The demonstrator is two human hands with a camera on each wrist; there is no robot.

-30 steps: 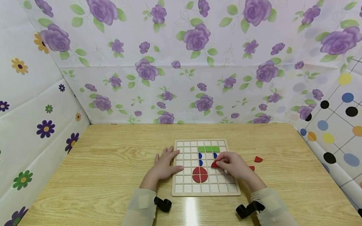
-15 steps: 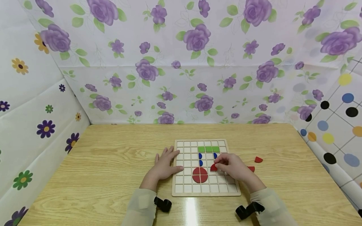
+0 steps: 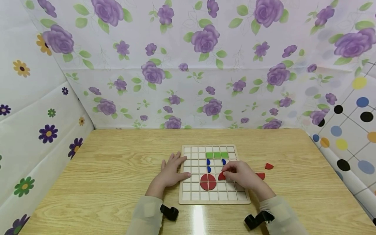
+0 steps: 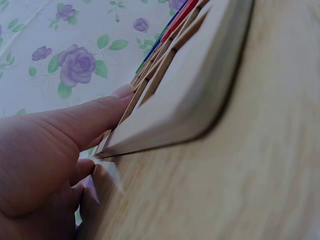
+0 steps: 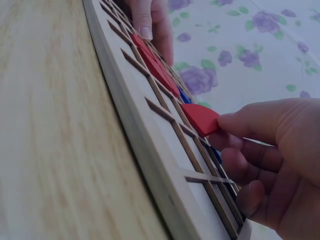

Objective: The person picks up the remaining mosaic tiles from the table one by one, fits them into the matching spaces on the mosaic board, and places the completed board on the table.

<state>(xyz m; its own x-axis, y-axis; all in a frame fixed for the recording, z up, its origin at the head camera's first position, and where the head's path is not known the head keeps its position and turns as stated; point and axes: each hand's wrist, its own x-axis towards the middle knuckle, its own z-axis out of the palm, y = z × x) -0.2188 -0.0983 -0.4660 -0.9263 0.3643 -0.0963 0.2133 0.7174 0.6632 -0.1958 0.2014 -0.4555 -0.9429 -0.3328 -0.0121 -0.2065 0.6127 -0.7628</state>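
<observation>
A wooden grid board (image 3: 186,201) with white square cells lies on the table. My right hand (image 3: 241,175) pinches a red quarter-circle piece (image 5: 201,119) between thumb and fingers, over a cell right of the red circle (image 3: 208,182) made of quarter pieces. In the right wrist view the piece is tilted, one edge at the grid's ribs. Green squares (image 3: 216,155) fill part of an upper row, and blue half-circles (image 3: 209,169) sit below them. With fingers spread, my left hand (image 3: 170,173) rests at the board's left edge, its thumb on the rim in the left wrist view.
Two red pieces lie on the wooden table (image 3: 123,169) right of the board: a quarter-circle (image 3: 269,166) and another red piece (image 3: 261,176) partly behind the right wrist. A flowered cloth (image 3: 188,81) hangs at the table's back edge.
The right hand has moved slightly down and toward the near side with the red quarter-circle piece, which has come to the row beside the red circle. The left hand has stayed still.
</observation>
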